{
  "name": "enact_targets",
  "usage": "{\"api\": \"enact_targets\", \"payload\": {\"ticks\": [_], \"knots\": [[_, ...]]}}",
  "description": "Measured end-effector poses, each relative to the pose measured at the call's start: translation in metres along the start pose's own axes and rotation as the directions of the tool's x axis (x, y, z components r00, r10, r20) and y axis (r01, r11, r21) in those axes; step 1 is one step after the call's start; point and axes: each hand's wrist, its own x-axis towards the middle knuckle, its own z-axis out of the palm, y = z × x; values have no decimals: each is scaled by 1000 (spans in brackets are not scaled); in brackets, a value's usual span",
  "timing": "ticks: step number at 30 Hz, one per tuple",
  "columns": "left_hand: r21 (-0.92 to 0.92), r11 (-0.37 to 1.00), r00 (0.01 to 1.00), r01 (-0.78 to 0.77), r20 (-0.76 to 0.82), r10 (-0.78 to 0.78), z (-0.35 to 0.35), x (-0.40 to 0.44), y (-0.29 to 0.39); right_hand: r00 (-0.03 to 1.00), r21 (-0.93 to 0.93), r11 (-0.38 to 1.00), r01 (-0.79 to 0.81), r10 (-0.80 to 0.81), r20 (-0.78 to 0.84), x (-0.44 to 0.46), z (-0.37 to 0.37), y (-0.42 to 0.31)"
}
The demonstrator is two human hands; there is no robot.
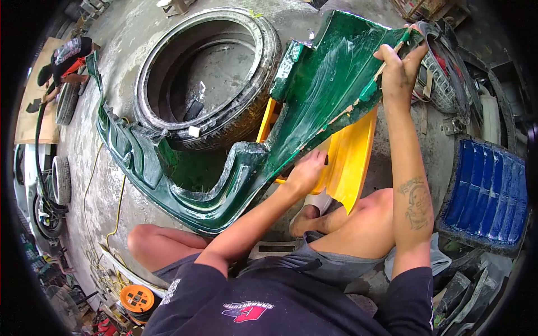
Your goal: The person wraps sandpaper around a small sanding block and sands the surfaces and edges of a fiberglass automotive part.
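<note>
A long green mold [336, 73], glossy and chalk-streaked with a ragged edge, stretches across the middle and curves away to the left. Up at its far right corner, my right hand [399, 70] is closed around the edge. Below the green edge, a glossy yellow panel [353, 157] shows, partly covered by the mold. My left hand [307, 172] is closed at the yellow panel's near side, just under the mold's edge; its fingertips are partly hidden. More yellow shows through a gap on the mold's left side. My bent legs lie under and beside the pieces.
A large tire [207, 73] lies flat behind the mold. To the right are a blue ribbed mold [485, 193] and another tire [440, 84]. An orange cable reel [137, 298] sits at lower left with loose cords. Far left, another person [66, 59] bends over beside tires.
</note>
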Motion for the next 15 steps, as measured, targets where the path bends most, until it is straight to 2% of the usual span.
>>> {"api": "enact_targets", "payload": {"ticks": [1,3,5,6,12,15], "knots": [[-1,1000,1000,-1,-7,1,27,24,-26,999,-24,999,33,-34,-27,2,1,4],[92,990,977,110,171,-125,38,60,-40,998,10,998,56,-56,-21,5,0,10],[179,974,929,140,316,-191,44,80,-43,999,66,997,36,-36,-3,2,3,7],[208,968,908,140,363,-209,45,83,-43,999,38,998,41,-41,-7,4,2,9],[224,969,834,108,510,-211,52,74,-39,998,17,1000,-12,13,-63,2,6,5],[192,977,821,96,540,-187,41,69,-29,999,32,999,-37,38,-33,0,4,4]]}}
